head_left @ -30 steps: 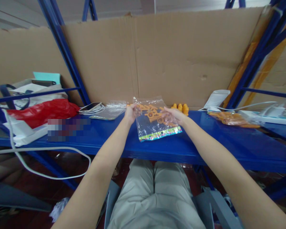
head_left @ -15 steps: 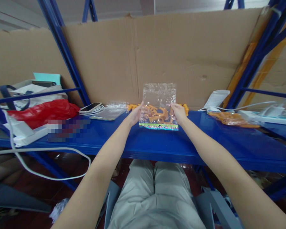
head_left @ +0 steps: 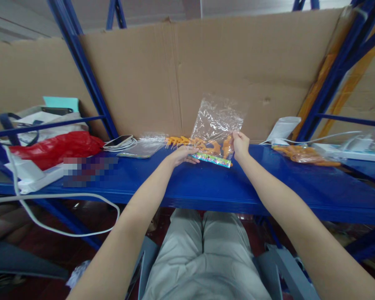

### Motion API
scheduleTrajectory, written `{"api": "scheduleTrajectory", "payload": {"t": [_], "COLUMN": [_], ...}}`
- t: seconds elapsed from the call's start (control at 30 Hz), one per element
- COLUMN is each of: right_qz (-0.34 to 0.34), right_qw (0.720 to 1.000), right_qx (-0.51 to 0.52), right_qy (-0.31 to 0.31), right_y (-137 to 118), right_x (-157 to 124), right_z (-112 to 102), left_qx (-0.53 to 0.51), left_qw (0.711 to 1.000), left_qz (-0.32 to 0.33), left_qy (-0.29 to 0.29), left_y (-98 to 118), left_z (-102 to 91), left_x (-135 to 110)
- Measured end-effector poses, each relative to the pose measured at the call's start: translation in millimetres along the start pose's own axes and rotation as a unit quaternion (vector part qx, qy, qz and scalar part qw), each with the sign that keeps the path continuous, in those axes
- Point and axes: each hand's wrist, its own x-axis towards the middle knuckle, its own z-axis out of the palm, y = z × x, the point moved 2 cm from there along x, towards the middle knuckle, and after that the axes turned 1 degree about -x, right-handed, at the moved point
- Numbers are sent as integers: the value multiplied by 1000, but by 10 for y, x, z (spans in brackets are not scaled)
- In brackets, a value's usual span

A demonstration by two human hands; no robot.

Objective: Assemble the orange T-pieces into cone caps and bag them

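Observation:
A clear plastic bag (head_left: 217, 118) with a colourful printed strip along its near edge is tilted above the shelf, between my hands. My left hand (head_left: 183, 156) has its thumb and fingers on the bag's lower left corner, at the printed strip. On the other side, my right hand (head_left: 241, 145) pinches the bag's right edge. Orange plastic pieces (head_left: 176, 141), animal-like in shape, lie on the shelf behind the bag. More orange shapes show through the film; I cannot tell whether they are inside it or behind.
On the blue shelf (head_left: 150, 179), flat clear bags (head_left: 143, 146) and a phone with a coiled white cable (head_left: 125, 143) lie to the left. A red bag (head_left: 59, 148) sits farther left. Packed orange pieces (head_left: 303, 154) and a power strip (head_left: 356, 153) are right. Cardboard (head_left: 128, 75) stands behind.
The bag has turned and tilted, its far end swinging to the right. My left hand has shifted to its lower left corner; my right hand has moved slightly right, still gripping the edge.

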Motion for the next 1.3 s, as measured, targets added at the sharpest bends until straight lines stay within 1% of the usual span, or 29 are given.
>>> {"api": "scheduleTrajectory", "payload": {"t": [0.1, 0.2, 0.37, 0.47, 0.5, 0.57, 0.63, 0.7, 0.8, 0.87, 0.9, 0.93, 0.97, 1.03, 1.07, 1.13, 1.2, 1.3], "right_qz": [44, 74, 65, 59, 58, 60, 73, 95, 118, 121, 121, 121, 122, 123, 124, 125, 126, 122], "right_qw": [998, 994, 995, 995, 994, 993, 992, 990, 987, 986, 985, 984, 983, 981, 981, 980, 979, 977], "right_qx": [47, 69, 56, 64, 69, 78, 83, 90, 104, 115, 121, 129, 136, 146, 149, 154, 161, 172], "right_qy": [25, 37, 48, 57, 61, 68, 66, 52, 26, 17, 15, 13, 12, 12, 14, 17, 14, 2], "right_y": [-63, -118, -150, -153, -156, -162, -165, -163, -169, -188, -202, -216, -230, -250, -254, -244, -217, -166], "right_x": [-37, -38, -5, 3, 5, 9, 12, 8, -16, -39, -51, -61, -69, -71, -64, -38, -1, 53], "right_z": [8, -19, -76, -84, -86, -88, -87, -82, -69, -67, -68, -71, -74, -83, -88, -97, -101, -96], "left_qx": [8, 23, 46, 37, 29, 3, -26, -41, -8, 63, 114, 172, 235, 354, 404, 470, 515, 557], "left_qw": [1000, 1000, 998, 999, 999, 999, 994, 983, 953, 919, 898, 877, 857, 818, 800, 771, 748, 721], "left_qz": [7, 6, -14, -6, 2, 26, 55, 78, 123, 196, 245, 294, 339, 396, 408, 409, 400, 391], "left_qy": [-2, -9, -33, -28, -17, 23, 86, 159, 276, 336, 346, 337, 309, 220, 176, 134, 124, 130], "left_y": [-5, -16, -45, -44, -38, -20, 2, 22, 47, 69, 79, 83, 79, 42, 13, -38, -64, -53], "left_z": [-24, -50, -61, -35, -26, -19, -38, -82, -169, -197, -187, -157, -107, 27, 96, 200, 252, 254], "left_x": [30, 41, 31, 19, 18, 26, 51, 87, 132, 132, 123, 112, 99, 76, 65, 47, 35, 20]}}
